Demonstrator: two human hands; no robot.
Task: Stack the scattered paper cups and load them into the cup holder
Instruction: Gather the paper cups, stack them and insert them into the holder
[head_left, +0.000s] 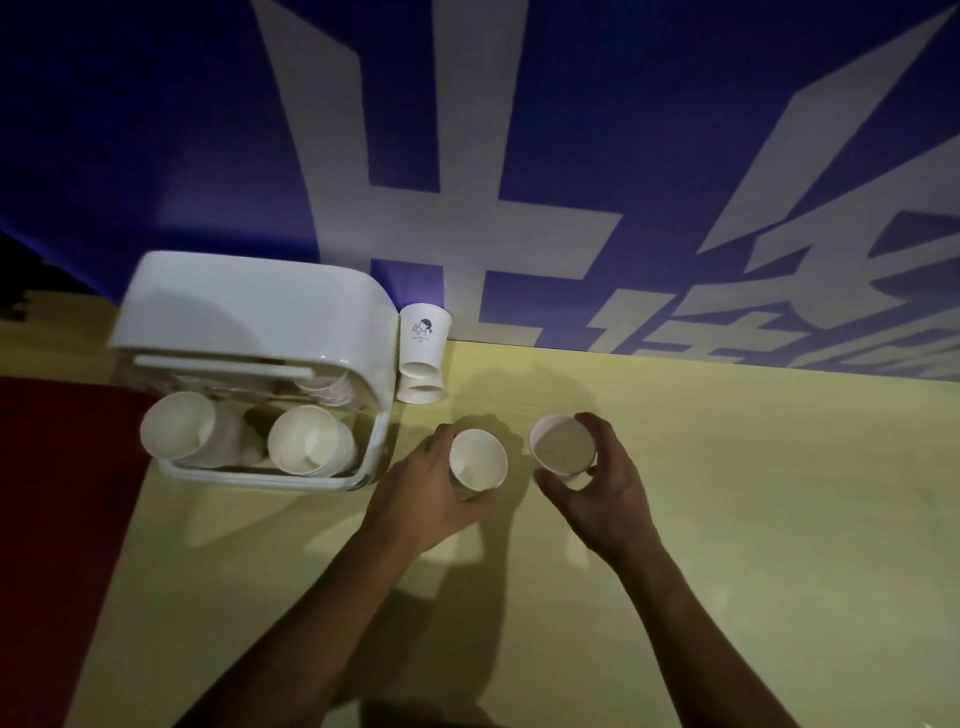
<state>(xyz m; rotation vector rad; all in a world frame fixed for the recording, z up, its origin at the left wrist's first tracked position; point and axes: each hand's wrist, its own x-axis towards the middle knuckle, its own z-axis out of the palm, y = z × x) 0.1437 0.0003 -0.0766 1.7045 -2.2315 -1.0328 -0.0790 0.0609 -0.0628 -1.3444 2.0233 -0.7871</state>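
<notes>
My left hand (415, 493) grips a white paper cup (478, 460), its mouth tilted toward me, just right of the cup holder. My right hand (605, 488) holds a second white paper cup (563, 446), mouth up, a short gap from the first. The white cup holder (249, 312) stands at the left with a clear front; two stacks of cups (179, 434) (304, 439) lie inside with mouths facing me. A small stack of upside-down cups (423, 343), the top one with a printed figure, stands against the wall next to the holder.
The yellow tabletop (753, 519) stretches to the right and front. A dark red surface (57, 519) borders the table at the left. A blue wall with large white characters (467, 156) rises right behind the holder.
</notes>
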